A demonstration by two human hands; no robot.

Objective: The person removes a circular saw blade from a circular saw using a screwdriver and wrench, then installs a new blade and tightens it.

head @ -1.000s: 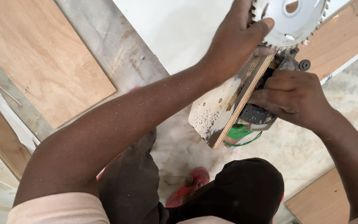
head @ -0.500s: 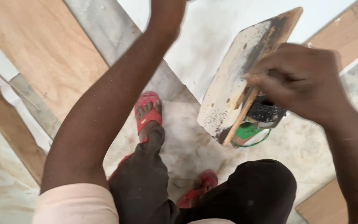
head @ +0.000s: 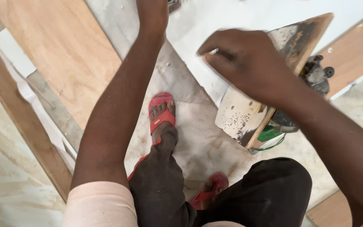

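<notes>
My right hand (head: 248, 63) lies over the top of a worn wooden base board (head: 240, 113) that is tilted on edge, fingers curled around it. A dark saw motor (head: 316, 75) with a green part (head: 269, 134) is fixed behind the board. My left hand (head: 152, 12) reaches to the frame's top edge beside a small dark object (head: 174, 5); its fingers are cut off from view. Both hands are above the floor in front of my legs.
A large plywood sheet (head: 64, 54) lies at the left, with a wooden strip (head: 22, 117) beside it. More plywood (head: 353, 54) lies at the right. My feet wear red sandals (head: 160, 111) on the dusty stone floor (head: 198, 143). A white panel (head: 232, 17) lies ahead.
The view tipped down and the saw blade left the frame. My left hand left the board and stretched forward. My right hand shifted from the motor onto the board's top.
</notes>
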